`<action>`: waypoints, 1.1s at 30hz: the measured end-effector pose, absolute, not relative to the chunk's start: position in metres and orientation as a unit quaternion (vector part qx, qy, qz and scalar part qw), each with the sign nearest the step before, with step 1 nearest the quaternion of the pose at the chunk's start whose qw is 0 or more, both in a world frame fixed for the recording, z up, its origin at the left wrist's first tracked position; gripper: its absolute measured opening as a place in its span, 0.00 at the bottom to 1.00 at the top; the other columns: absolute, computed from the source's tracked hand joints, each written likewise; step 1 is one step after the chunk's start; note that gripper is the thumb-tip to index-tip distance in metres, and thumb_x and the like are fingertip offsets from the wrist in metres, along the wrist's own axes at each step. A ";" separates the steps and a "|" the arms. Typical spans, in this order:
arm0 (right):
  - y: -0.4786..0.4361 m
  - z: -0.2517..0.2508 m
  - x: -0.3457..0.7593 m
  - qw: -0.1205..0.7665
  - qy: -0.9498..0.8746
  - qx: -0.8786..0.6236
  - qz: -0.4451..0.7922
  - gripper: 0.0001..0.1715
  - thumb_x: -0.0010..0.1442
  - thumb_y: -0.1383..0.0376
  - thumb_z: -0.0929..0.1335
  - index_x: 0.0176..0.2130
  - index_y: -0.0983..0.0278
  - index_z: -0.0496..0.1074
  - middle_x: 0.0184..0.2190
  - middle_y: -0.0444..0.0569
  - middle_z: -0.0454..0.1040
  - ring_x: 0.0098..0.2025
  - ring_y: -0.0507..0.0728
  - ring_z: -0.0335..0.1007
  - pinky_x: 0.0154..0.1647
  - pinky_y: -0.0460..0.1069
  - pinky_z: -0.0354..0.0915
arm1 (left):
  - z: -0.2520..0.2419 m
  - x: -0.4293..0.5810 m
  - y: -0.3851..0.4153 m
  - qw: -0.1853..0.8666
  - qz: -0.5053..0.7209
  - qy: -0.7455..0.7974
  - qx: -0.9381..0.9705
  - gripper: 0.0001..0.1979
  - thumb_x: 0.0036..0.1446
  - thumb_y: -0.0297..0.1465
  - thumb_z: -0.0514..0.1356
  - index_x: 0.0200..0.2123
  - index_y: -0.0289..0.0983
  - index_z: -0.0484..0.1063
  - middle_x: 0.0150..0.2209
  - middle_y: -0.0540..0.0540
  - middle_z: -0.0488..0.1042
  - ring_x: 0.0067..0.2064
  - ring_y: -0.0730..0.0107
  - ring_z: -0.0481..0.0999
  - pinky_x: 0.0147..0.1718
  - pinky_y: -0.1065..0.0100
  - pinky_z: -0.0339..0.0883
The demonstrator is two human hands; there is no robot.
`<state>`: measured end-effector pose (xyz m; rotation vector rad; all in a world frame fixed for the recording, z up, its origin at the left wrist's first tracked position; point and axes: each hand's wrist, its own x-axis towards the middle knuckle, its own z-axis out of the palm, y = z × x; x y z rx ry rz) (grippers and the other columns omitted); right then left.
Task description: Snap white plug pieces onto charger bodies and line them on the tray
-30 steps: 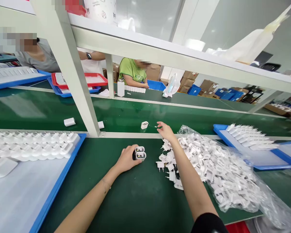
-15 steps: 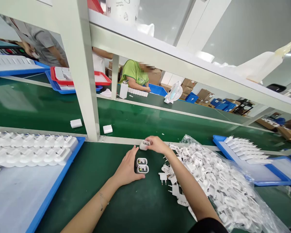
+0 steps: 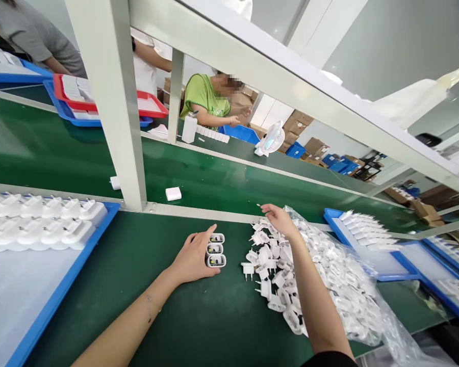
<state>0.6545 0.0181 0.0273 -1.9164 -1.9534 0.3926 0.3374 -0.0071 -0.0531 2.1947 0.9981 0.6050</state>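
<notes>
Three open white oval housings (image 3: pixel 215 249) stand in a column on the green work surface, with small parts visible inside. My left hand (image 3: pixel 193 256) curves around their left side, its thumb at the bottom one and a finger by the top one. Over the upper left edge of a heap of white plug pieces (image 3: pixel 329 275) is my right hand (image 3: pixel 278 219), its fingers extended and nothing visible held in them. Part of the heap lies on clear plastic.
A blue-rimmed tray (image 3: pixel 87 250) with rows of white adapters is at the left. Another blue tray (image 3: pixel 393 270) is at the right. A metal post (image 3: pixel 128 127) rises ahead. A person (image 3: pixel 206 102) in green sits beyond.
A third housing now stands with the other two beside my left hand. My right hand has let it go and moved right, over the heap. The view has shifted.
</notes>
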 end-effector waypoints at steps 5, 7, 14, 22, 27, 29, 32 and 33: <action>-0.007 0.011 0.657 0.013 -0.771 -0.626 0.117 0.22 0.51 0.73 0.65 0.46 0.58 0.72 0.49 0.50 0.68 0.54 0.62 0.59 0.53 0.58 0.59 | -0.053 0.336 -0.007 0.317 0.223 0.379 0.840 0.54 0.42 0.42 0.65 0.66 0.44 0.36 0.56 0.41 0.64 0.57 0.47 0.61 0.57 0.50 0.49; -0.016 0.006 0.644 -0.074 -0.788 -0.607 0.071 0.23 0.50 0.73 0.67 0.46 0.58 0.71 0.53 0.52 0.65 0.57 0.65 0.54 0.52 0.59 0.58 | -0.052 0.336 -0.008 0.313 0.224 0.378 0.842 0.54 0.42 0.42 0.65 0.66 0.44 0.37 0.55 0.41 0.65 0.57 0.48 0.61 0.57 0.50 0.49; -0.021 0.014 0.623 -0.034 -0.779 -0.625 0.037 0.09 0.52 0.74 0.65 0.34 0.63 0.67 0.39 0.52 0.70 0.46 0.62 0.63 0.44 0.55 0.61 | -0.053 0.338 -0.009 0.316 0.222 0.381 0.840 0.53 0.42 0.42 0.65 0.66 0.44 0.36 0.56 0.41 0.64 0.58 0.48 0.61 0.58 0.50 0.48; -0.018 0.003 0.571 0.381 -0.605 -0.599 0.363 0.12 0.55 0.56 0.66 0.35 0.60 0.61 0.34 0.46 0.71 0.38 0.56 0.68 0.38 0.50 0.64 | -0.035 0.330 -0.008 0.339 0.352 0.383 0.784 0.45 0.47 0.43 0.62 0.64 0.41 0.44 0.62 0.39 0.56 0.61 0.48 0.56 0.57 0.51 0.54; -0.018 0.009 0.513 0.437 -0.617 -0.602 0.258 0.12 0.54 0.59 0.66 0.31 0.59 0.56 0.25 0.40 0.62 0.26 0.51 0.60 0.27 0.46 0.60 | 0.003 0.345 -0.011 0.421 0.380 0.387 0.727 0.23 0.62 0.39 0.46 0.59 0.41 0.58 0.53 0.43 0.68 0.50 0.61 0.71 0.48 0.61 0.66; -0.020 0.016 0.500 0.411 -0.667 -0.560 0.270 0.10 0.54 0.62 0.65 0.35 0.59 0.57 0.25 0.39 0.62 0.26 0.51 0.60 0.27 0.46 0.60 | 0.011 0.353 -0.009 0.420 0.396 0.370 0.728 0.21 0.63 0.37 0.45 0.57 0.40 0.61 0.55 0.43 0.66 0.53 0.61 0.68 0.51 0.61 0.64; -0.018 0.026 0.495 0.383 -0.712 -0.526 0.265 0.17 0.56 0.66 0.63 0.47 0.59 0.58 0.24 0.38 0.60 0.25 0.51 0.60 0.28 0.46 0.61 | 0.016 0.357 0.000 0.437 0.408 0.353 0.720 0.18 0.62 0.33 0.47 0.53 0.38 0.65 0.52 0.42 0.68 0.52 0.60 0.69 0.51 0.59 0.64; -0.017 0.029 0.496 0.379 -0.722 -0.526 0.241 0.19 0.56 0.66 0.63 0.49 0.59 0.60 0.24 0.39 0.60 0.26 0.51 0.60 0.29 0.46 0.61 | 0.016 0.356 0.004 0.465 0.407 0.340 0.709 0.17 0.61 0.34 0.48 0.52 0.37 0.65 0.49 0.42 0.71 0.49 0.61 0.71 0.49 0.59 0.66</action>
